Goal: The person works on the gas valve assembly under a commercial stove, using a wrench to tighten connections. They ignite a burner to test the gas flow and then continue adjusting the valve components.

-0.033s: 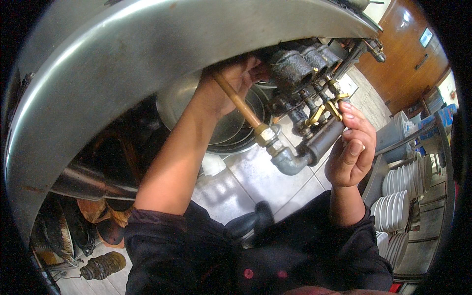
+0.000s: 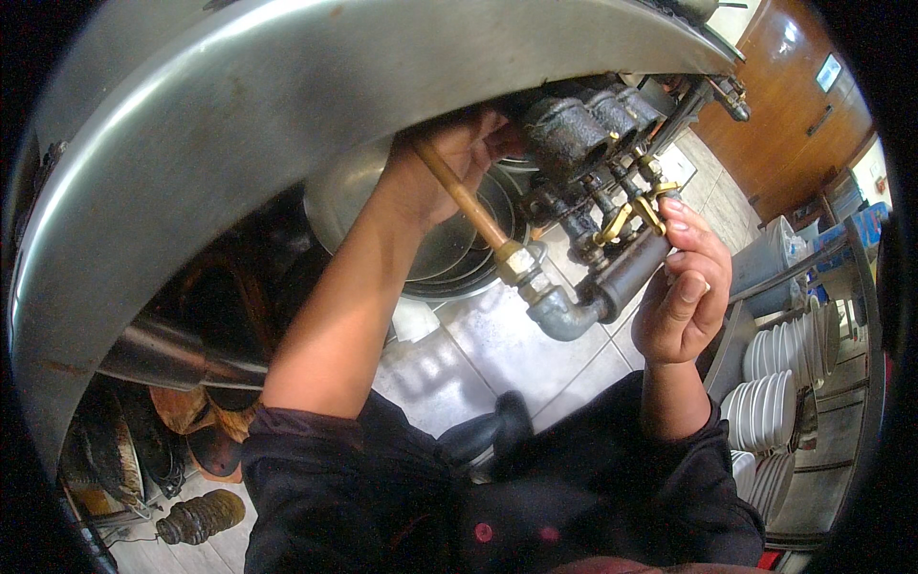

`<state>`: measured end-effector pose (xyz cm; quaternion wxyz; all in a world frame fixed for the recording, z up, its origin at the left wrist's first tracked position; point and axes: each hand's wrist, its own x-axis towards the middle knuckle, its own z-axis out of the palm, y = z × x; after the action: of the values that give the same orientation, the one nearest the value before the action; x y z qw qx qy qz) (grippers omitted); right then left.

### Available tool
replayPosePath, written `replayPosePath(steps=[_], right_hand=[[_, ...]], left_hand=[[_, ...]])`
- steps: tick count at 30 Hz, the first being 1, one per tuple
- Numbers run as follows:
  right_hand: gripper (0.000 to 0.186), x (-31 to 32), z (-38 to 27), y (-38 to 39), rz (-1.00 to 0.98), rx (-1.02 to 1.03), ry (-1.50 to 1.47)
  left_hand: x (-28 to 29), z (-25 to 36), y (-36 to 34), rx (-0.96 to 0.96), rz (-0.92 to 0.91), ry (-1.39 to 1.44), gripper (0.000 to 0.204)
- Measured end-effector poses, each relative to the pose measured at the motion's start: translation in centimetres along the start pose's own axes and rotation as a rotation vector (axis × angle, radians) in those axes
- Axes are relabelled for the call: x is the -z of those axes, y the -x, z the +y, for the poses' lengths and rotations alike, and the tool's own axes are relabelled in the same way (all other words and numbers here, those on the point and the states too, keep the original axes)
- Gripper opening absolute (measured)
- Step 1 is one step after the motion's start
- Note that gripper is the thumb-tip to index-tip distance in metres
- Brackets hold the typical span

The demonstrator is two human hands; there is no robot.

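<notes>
My left hand (image 2: 457,158) reaches up under the steel rim of a stove (image 2: 316,81), behind a copper-coloured pipe (image 2: 464,203). Its fingers curl toward the blackened burner tubes (image 2: 571,137), and the fingertips are hidden. To the right, my right hand (image 2: 684,277) is closed, its fingers at a brass valve handle (image 2: 664,189) and against the end of a dark manifold pipe (image 2: 633,271). More brass valve handles (image 2: 617,223) stand along that pipe. A grey elbow fitting (image 2: 562,314) joins the manifold to the copper-coloured pipe.
Below the stove sits a round metal pan (image 2: 430,273) on the tiled floor (image 2: 430,373). On the right, a metal rack (image 2: 841,421) holds stacked white plates (image 2: 765,411). A grey bin (image 2: 770,263) stands behind it. A blackened ribbed object (image 2: 201,517) lies at lower left.
</notes>
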<state>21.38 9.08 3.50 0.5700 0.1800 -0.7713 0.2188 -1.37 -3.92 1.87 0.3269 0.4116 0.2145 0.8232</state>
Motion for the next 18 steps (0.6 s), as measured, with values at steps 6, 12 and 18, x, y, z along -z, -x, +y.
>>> replayPosePath(steps=[6,12,18], right_hand=[[0.025,0.0,-0.1,0.0,0.021,0.019,0.006],[0.019,0.6,0.1,-0.3,0.023,0.028,-0.004],[0.007,1.1,0.4,-0.6,-0.034,0.022,-0.074]], left_hand=[[-0.2,0.0,0.0,0.058,0.066,0.018,0.017],[-0.7,-0.4,1.0,0.096,-0.016,-0.064,0.024],[-1.6,0.2,2.8,0.097,0.209,-0.287,0.036]])
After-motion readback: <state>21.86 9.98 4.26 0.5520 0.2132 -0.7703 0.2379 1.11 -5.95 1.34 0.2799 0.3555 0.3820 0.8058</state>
